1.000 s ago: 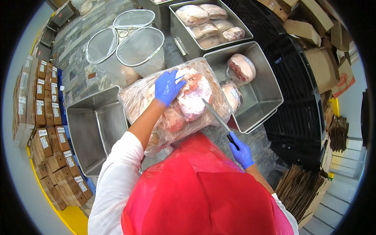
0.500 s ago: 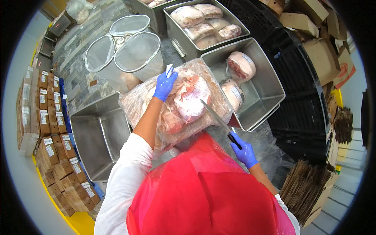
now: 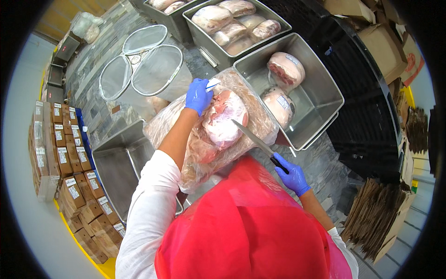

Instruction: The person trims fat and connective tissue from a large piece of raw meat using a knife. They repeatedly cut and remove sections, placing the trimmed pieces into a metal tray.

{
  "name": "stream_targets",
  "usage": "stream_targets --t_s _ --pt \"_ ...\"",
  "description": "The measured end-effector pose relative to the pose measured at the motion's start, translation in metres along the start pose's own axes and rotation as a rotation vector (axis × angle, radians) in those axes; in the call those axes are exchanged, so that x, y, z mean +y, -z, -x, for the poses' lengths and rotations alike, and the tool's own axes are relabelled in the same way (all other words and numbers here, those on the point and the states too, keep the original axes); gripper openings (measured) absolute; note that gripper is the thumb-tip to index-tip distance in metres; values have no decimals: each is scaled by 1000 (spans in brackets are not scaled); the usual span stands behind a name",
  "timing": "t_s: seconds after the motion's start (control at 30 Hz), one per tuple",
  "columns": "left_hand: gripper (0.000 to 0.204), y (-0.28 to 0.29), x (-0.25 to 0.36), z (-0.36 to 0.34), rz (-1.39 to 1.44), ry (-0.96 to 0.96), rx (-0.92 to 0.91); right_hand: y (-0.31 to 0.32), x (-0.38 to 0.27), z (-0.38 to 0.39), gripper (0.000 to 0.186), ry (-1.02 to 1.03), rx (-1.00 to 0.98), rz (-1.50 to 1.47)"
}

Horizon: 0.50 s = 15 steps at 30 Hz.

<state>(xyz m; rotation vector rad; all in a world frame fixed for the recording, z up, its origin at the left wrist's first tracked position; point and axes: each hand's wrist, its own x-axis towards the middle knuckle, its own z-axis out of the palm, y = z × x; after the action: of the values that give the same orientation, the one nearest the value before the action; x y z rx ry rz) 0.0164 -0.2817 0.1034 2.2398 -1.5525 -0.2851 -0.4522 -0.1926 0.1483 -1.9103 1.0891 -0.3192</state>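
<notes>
In a room with a grey, plank-patterned floor (image 3: 86,88), has stacked brown cardboard boxes with white labels (image 3: 100,230) at the left, plus a tall black plastic structure (image 3: 357,88) and a bundle of flattened brown cardboard (image 3: 376,214) at the right. Wears a bright red apron (image 3: 269,232) over white sleeves.

Leans over a wide slab in crinkled, clear plastic film (image 3: 246,83). Has on top of it, near the middle, a large, raw, red-and-white cut of meat (image 3: 227,116), beside a paler pink piece of meat (image 3: 200,148).

Pinches in the blue-gloved left hand (image 3: 199,96) a small white slip with a blue mark (image 3: 213,83), just above the upper left of the cut. Cannot tell contact with the meat there. Clasps in the blue-gloved right hand (image 3: 291,174) the black handle of a long, steel-bladed knife (image 3: 255,139). Points the blade up and leftward, tip over the right part of the cut. Cannot tell touching from a slight gap.

Has just beyond the slab, to the right, a deep, rectangular grey metal tub (image 3: 320,100) with two plastic-wrapped, pink-and-white meat pieces (image 3: 277,106) inside. Has farther off, to the upper left, three clear bags on white-rimmed hoops (image 3: 158,69).
</notes>
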Motion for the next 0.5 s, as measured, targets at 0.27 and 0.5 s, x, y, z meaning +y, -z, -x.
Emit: stream_targets --t_s 0.27,0.5 --pt "40 -8 -6 -48 36 299 -73 3 8 -3 53 -60 -60 26" --pt "52 -11 -39 -51 269 373 -174 4 20 -12 52 -61 -62 -66"
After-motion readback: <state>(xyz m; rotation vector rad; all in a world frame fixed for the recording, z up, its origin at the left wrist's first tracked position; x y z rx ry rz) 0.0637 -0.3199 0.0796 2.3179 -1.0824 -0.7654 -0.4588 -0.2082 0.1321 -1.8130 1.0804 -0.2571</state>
